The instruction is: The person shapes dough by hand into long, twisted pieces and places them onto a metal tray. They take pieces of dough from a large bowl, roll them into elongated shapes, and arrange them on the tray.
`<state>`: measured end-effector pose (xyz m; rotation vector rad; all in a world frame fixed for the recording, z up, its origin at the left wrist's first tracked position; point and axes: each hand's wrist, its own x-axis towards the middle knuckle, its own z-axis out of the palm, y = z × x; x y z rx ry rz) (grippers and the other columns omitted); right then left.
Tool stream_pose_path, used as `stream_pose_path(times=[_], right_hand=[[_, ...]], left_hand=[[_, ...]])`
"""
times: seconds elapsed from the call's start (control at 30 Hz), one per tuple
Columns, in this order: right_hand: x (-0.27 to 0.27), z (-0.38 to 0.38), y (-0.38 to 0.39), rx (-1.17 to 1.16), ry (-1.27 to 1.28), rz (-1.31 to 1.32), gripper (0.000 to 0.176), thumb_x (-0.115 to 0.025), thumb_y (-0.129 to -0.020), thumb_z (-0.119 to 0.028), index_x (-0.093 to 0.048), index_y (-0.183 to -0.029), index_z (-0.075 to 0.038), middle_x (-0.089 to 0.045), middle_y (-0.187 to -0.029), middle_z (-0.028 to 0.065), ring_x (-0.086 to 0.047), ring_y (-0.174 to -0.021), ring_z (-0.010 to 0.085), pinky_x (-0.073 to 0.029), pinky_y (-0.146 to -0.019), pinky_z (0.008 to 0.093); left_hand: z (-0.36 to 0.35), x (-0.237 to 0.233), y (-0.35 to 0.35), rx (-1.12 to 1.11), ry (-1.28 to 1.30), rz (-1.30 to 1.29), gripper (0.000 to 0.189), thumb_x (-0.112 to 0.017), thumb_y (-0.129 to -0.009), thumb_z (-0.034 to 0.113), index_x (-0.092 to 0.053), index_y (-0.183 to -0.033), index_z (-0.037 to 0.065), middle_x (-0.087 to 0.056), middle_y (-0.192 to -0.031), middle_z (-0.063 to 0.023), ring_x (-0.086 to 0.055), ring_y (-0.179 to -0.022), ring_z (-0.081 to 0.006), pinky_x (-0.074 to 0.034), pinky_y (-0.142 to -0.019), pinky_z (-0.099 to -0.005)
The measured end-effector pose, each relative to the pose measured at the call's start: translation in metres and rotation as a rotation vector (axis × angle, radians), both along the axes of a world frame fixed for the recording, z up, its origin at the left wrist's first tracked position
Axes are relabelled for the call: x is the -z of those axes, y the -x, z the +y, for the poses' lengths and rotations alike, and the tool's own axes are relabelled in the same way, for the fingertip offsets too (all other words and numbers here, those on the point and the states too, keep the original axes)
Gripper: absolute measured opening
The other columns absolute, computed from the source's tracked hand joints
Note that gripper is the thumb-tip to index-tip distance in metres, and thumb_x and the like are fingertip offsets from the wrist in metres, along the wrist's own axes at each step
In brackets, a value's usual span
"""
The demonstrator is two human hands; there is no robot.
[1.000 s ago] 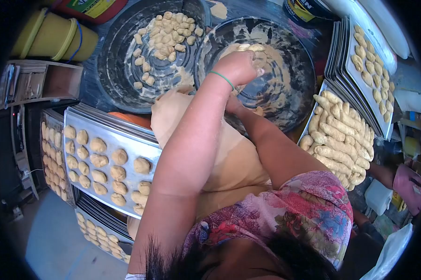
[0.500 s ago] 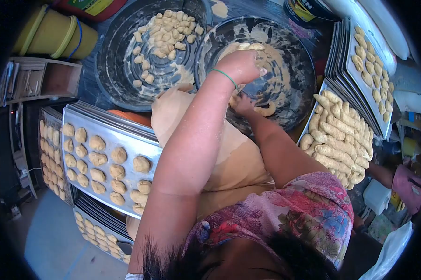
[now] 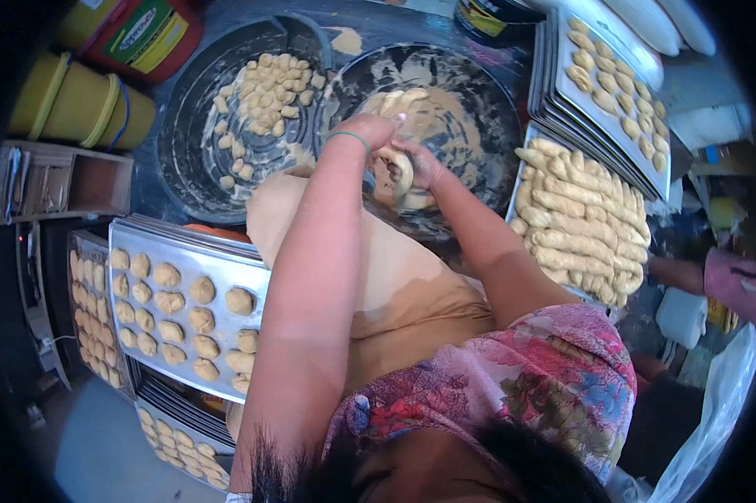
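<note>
Two hands met over the dark floured bowl [image 3: 491, 117] at upper centre. The dough roll [image 3: 401, 173], slightly curved, ran roughly top to bottom of the frame. The left hand [image 3: 376, 132] curled onto its upper end, and the right hand [image 3: 427, 165] closed along its right side. Open bowl floor lay around them, with the dough logs [image 3: 579, 218] beyond the right rim.

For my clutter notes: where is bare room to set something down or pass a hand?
Bare: the right corner of the near tray, beside the cloth; the lower-left floor of the left basin; the right side of the right basin, past the left hand and right hand on the dough piece. Crowded: the tray of dough logs and stacked tray.
</note>
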<state>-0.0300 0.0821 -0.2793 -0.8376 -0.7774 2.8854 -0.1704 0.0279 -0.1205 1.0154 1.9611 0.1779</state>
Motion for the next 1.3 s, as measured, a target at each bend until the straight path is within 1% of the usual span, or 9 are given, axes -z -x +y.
stream_pose_path(times=[0.17, 0.23, 0.5, 0.67, 0.8, 0.87, 1.1, 1.23, 1.3], right_hand=[[-0.131, 0.003, -0.016, 0.054, -0.392, 0.228, 0.041, -0.058, -0.083, -0.021, -0.039, -0.119, -0.012, -0.055, -0.083, 0.0063, -0.051, -0.048, 0.0115, -0.041, -0.039, 0.0239], [-0.174, -0.002, -0.026, 0.047, -0.492, 0.353, 0.048, -0.062, -0.081, -0.022, -0.038, -0.121, -0.011, -0.054, -0.090, 0.0065, -0.053, -0.061, 0.0109, -0.043, -0.041, 0.0241], [-0.142, -0.053, -0.029, 0.223, -1.548, 0.047, 0.044, -0.068, -0.077, -0.027, -0.044, -0.109, -0.009, -0.062, -0.089, 0.0170, -0.063, -0.080, 0.0337, -0.048, -0.071, 0.0424], [-0.023, -0.046, -0.058, -0.197, -1.655, -0.215, 0.034, -0.070, -0.075, -0.026, -0.054, -0.101, -0.011, -0.064, -0.084, 0.0151, -0.063, -0.076, 0.0314, -0.048, -0.067, 0.0410], [-0.089, -0.014, -0.090, -0.182, -1.085, -0.143, 0.046, -0.072, -0.073, -0.024, -0.057, -0.114, -0.009, -0.065, -0.094, 0.0034, -0.061, -0.080, 0.0145, -0.048, -0.075, 0.0302], [-0.151, 0.011, -0.130, 0.050, -0.765, 0.022, 0.049, -0.074, -0.073, -0.025, -0.056, -0.116, -0.009, -0.064, -0.098, 0.0051, -0.060, -0.083, 0.0156, -0.048, -0.077, 0.0304], [-0.234, 0.145, -0.336, 0.449, -1.407, -0.593, 0.053, -0.058, -0.084, -0.051, -0.057, -0.109, -0.004, -0.062, -0.085, 0.0064, -0.060, -0.075, 0.0146, -0.050, -0.067, 0.0274], [-0.241, 0.156, -0.414, 0.853, -1.009, -0.263, 0.044, -0.055, -0.090, -0.030, -0.046, -0.123, -0.003, -0.054, -0.114, 0.0104, -0.056, -0.101, 0.0203, -0.055, -0.075, 0.0339], [-0.223, 0.165, -0.447, 0.872, -0.970, -0.243, 0.046, -0.056, -0.089, -0.031, -0.045, -0.123, -0.002, -0.054, -0.114, 0.0123, -0.060, -0.095, 0.0215, -0.056, -0.069, 0.0318]], left_hand=[[-0.008, -0.041, -0.027, -0.333, 0.008, -0.297, 0.068, -0.043, -0.086, 0.061, -0.058, -0.113, 0.001, -0.061, -0.098, -0.0183, -0.060, -0.085, -0.0250, -0.049, -0.074, -0.0379], [-0.007, -0.028, -0.029, -0.489, -0.554, -0.853, 0.049, -0.053, -0.088, 0.044, -0.054, -0.112, 0.000, -0.061, -0.089, -0.0144, -0.060, -0.075, -0.0209, -0.051, -0.064, -0.0358], [-0.029, -0.206, -0.051, -0.571, -1.396, -1.096, 0.023, -0.048, -0.093, 0.021, -0.046, -0.080, 0.002, -0.042, -0.065, -0.0062, -0.047, -0.064, -0.0188, -0.045, -0.078, -0.0419], [-0.062, -0.303, 0.017, -0.313, -1.479, -1.364, 0.020, -0.042, -0.090, 0.010, -0.036, -0.071, 0.005, -0.034, -0.062, -0.0040, -0.040, -0.058, -0.0180, -0.041, -0.069, -0.0391], [-0.080, -0.313, 0.040, -0.238, -1.569, -1.155, 0.020, -0.039, -0.090, 0.014, -0.034, -0.073, 0.005, -0.031, -0.064, -0.0057, -0.039, -0.059, -0.0186, -0.038, -0.068, -0.0377], [-0.082, -0.312, 0.020, -0.412, -1.575, -1.128, 0.022, -0.038, -0.090, 0.017, -0.033, -0.073, 0.005, -0.029, -0.065, -0.0059, -0.037, -0.059, -0.0186, -0.038, -0.068, -0.0384], [-0.045, -0.264, -0.112, -0.473, -1.192, -0.845, 0.052, -0.038, -0.095, 0.042, -0.050, -0.107, -0.007, -0.048, -0.123, -0.0280, -0.049, -0.111, -0.0328, -0.035, -0.096, -0.0507], [-0.024, -0.234, -0.199, -0.283, -1.118, -0.735, 0.015, -0.049, -0.092, 0.022, -0.053, -0.095, 0.008, -0.059, -0.078, -0.0039, -0.057, -0.066, -0.0159, -0.049, -0.062, -0.0274], [-0.004, -0.206, -0.193, 0.001, -0.896, -0.709, 0.025, -0.050, -0.092, 0.030, -0.053, -0.102, 0.008, -0.059, -0.094, -0.0093, -0.057, -0.087, -0.0183, -0.048, -0.078, -0.0392]])
